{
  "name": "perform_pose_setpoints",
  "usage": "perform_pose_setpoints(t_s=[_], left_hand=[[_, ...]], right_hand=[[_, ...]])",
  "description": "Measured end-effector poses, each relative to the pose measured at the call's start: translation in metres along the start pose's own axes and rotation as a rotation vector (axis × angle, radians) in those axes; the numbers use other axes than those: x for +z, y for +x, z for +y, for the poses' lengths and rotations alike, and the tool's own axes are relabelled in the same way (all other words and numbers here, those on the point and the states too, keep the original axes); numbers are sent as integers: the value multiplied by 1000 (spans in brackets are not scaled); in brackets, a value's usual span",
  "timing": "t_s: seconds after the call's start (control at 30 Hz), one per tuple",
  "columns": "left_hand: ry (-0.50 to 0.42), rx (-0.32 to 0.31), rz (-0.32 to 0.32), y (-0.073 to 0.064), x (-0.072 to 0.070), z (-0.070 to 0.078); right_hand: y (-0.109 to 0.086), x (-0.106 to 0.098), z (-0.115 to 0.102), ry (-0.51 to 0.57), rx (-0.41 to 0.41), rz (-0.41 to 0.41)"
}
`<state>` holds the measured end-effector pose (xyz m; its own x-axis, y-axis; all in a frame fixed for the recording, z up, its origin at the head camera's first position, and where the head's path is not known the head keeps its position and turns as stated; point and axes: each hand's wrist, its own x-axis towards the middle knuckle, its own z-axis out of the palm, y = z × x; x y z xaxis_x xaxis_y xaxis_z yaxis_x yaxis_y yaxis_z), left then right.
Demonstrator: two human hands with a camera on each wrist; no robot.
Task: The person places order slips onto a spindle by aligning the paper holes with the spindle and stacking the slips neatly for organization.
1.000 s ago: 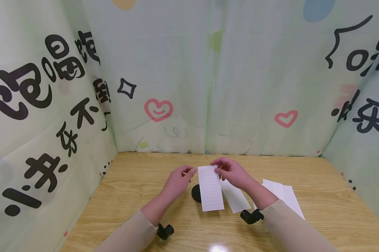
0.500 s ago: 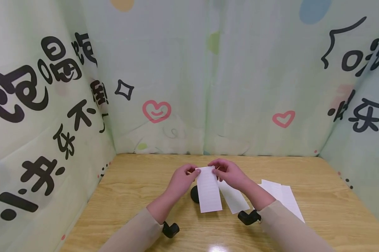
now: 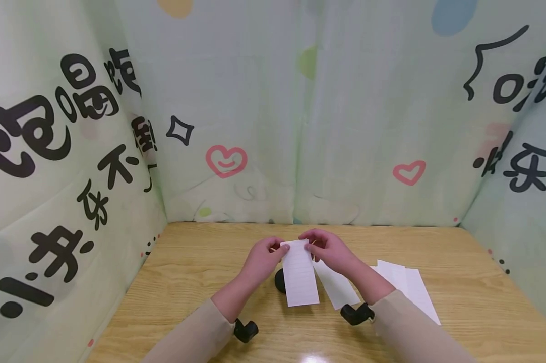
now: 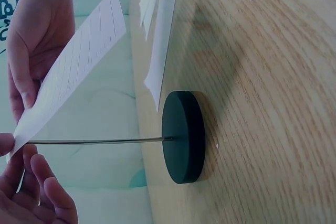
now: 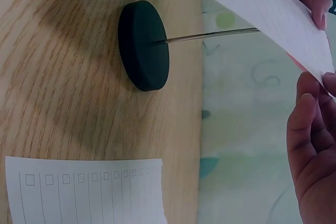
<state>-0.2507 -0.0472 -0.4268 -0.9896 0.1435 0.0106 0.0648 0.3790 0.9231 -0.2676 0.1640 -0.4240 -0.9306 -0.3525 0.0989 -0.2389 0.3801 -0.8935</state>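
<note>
In the head view a ruled white paper slip point(image 3: 301, 277) hangs toward me, a hand at each upper corner. My left hand point(image 3: 263, 259) pinches its left corner between thumb and fingers; my right hand point(image 3: 332, 249) pinches the right one. Below the slip stands a paper spike with a round black base point(image 3: 279, 281), partly covered by the slip. From that base, in the left wrist view, a thin metal rod point(image 4: 100, 141) rises to the slip's underside near the fingers. Whether the tip has pierced the paper, I cannot tell.
Another white slip point(image 3: 337, 286) lies on the wooden table point(image 3: 200, 282) right of the spike. Farther right, partly under my right forearm, lie overlapping sheets point(image 3: 411, 285). Printed curtains point(image 3: 236, 101) enclose the back and sides. Small black devices point(image 3: 246, 330) sit at both wrists.
My left hand has moved right and taken hold of the slip's left corner. Slip and right hand have shifted slightly left; over the last half second little has moved.
</note>
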Motion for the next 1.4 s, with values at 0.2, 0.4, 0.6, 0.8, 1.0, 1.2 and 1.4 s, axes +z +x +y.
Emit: perform_pose_setpoints(t_s=[0.2,0.4,0.6,0.8,1.0,1.2,1.4], left_hand=[[11,-14,2,2,0,-1],[16,-11,2,4,-1,-2],[13,-2,-1,3,-1,-1],[26,28,0,3,0,-3],[-4,25,-14,2,1,-6],[-39,9,-25,-1,-1,-9],[-19,17,-14,-1,-2,-9]], right_hand=[[2,0,2,3,15,9],[2,0,1,31,4,6],[2,1,3,48,-8,8],[2,2,4,48,-29,-3],[1,4,2,33,-14,7],[1,6,4,39,-9,9],[2,8,5,44,-3,19]])
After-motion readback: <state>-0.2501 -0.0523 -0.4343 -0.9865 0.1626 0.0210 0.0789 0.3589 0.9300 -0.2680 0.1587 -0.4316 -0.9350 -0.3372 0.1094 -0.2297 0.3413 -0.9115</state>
